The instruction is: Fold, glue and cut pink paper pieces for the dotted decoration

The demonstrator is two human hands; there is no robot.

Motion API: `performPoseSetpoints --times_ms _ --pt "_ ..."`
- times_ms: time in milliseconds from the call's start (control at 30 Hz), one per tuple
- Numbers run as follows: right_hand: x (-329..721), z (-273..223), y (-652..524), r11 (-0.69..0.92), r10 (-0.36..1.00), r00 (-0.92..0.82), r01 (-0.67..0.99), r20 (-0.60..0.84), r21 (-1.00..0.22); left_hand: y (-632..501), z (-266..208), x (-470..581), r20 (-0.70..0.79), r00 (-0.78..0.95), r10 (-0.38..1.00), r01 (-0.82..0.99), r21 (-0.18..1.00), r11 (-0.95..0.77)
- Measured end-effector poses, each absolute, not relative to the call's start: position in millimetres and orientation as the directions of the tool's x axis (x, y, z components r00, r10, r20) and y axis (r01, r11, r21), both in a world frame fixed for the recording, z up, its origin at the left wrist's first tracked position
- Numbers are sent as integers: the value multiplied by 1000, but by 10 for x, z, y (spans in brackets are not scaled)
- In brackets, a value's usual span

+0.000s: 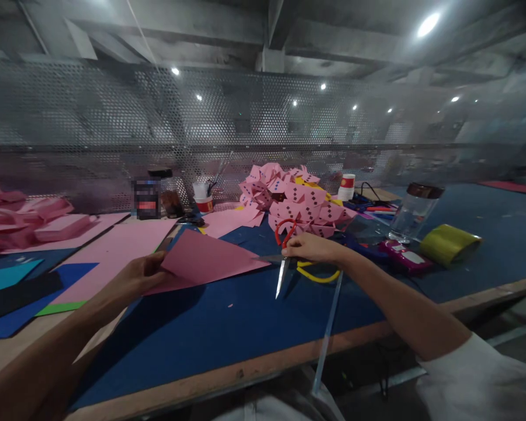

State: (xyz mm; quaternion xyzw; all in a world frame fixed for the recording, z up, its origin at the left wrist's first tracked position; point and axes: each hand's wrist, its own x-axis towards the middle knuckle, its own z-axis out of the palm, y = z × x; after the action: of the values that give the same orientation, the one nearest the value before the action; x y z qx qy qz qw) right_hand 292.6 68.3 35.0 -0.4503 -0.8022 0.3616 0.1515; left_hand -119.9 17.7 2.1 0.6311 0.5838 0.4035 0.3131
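Note:
My left hand (151, 273) pinches the left edge of a pink paper sheet (210, 260), holding it tilted above the blue tabletop (228, 333). In my right hand (311, 248) is a pair of red-handled scissors (282, 276). Their blades are spread wide: one points down toward me, and the other reaches left to the sheet's right corner. Whether that blade touches the paper I cannot tell. Below my right wrist lies a yellow loop-shaped handle (319, 277), partly hidden. A clear strip like a ruler (328, 336) sticks out over the table's front edge.
Folded pink paper pieces with dark dots (300, 199) are heaped behind my right hand. Right of them stand paper cups (346, 186), a clear jar (414, 216), a magenta device (405, 257) and a yellow-green curled piece (449, 244). Coloured sheets (21, 298) lie left.

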Motion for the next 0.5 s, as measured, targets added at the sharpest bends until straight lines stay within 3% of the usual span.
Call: performPoseSetpoints --times_ms 267,500 --pt "2987 486 643 362 840 -541 587 -19 -725 147 32 -1213 136 16 991 469 874 -128" --pt "2943 383 668 333 852 -521 622 -57 -708 135 26 -1205 142 23 990 455 880 -137"
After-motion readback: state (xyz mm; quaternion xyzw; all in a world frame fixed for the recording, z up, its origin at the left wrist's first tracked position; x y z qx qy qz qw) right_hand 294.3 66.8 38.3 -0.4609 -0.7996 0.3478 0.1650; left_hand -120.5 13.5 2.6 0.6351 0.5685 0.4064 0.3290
